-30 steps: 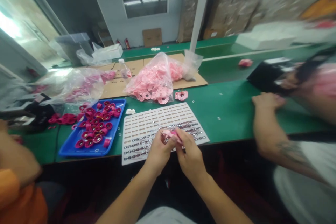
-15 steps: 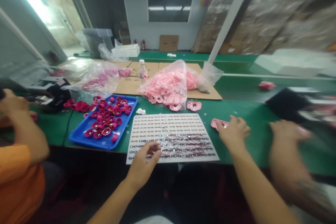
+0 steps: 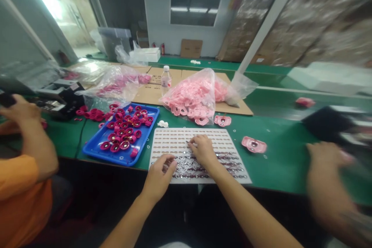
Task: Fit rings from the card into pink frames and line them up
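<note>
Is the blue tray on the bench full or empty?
Nearly full: the blue tray holds a crowded layer of magenta round parts, though some blue still shows between them.

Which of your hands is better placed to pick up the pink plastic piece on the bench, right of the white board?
Probably the right. The right hand rests on the white board on the side toward the pink plastic piece, while the left hand sits further away, near the board's left edge.
</note>
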A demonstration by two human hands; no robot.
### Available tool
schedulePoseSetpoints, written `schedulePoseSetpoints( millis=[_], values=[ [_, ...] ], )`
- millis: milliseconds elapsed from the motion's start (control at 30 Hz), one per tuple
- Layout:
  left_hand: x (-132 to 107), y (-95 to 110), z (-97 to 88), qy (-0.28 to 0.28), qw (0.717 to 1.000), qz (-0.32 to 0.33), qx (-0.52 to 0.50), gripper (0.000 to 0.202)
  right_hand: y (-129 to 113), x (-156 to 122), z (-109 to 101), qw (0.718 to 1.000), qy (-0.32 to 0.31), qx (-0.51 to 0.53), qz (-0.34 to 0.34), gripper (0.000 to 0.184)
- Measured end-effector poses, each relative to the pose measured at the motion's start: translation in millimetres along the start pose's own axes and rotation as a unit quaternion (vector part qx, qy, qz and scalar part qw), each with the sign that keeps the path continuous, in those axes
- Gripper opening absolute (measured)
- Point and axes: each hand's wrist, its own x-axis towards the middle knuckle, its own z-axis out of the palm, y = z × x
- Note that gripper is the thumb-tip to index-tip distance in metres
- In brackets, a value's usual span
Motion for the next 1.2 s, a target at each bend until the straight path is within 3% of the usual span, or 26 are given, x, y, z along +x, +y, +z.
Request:
schedulePoseSetpoints(
  millis=[167,300,700,767,867,933,1000,1100,1200],
  values=[
    [17,13,2.3,0.004,0.999,0.022,-0.028,0.022,-22,-17,-35,0.989,-0.063,0.134,-0.032,0.019],
    [19,30,9.9,-0.024,0.998,0.045,-0.038,0.021,-36,-34,-55,0.966,-0.091,0.242,-0.014,0.017],
    [15,40,26.5,-0.063,0.996,0.055,-0.027,0.015,-38,-55,-68,0.939,-0.08,0.328,0.067,0.014],
    [18,36,32.8,-0.088,0.993,0.042,-0.059,0.015,-40,-57,-64,0.911,-0.079,0.396,0.085,0.014],
    [26,26,43.4,-0.145,0.986,0.003,-0.086,0.018,-36,-58,-53,0.831,-0.055,0.537,0.132,0.018],
    [38,19,48.8,-0.151,0.988,0.023,-0.004,0.022,-28,-59,-44,0.775,-0.022,0.611,0.158,0.02],
    [55,15,52.8,-0.107,0.978,0.086,0.158,0.029,-15,-60,-36,0.741,0.012,0.649,0.173,0.022],
    [92,16,61.6,-0.04,0.934,0.148,0.324,0.032,5,-66,-30,0.729,0.052,0.654,0.197,0.023],
    [133,21,78.8,-0.038,0.924,0.162,0.345,0.026,19,-76,-32,0.731,0.074,0.641,0.221,0.024]
  ],
)
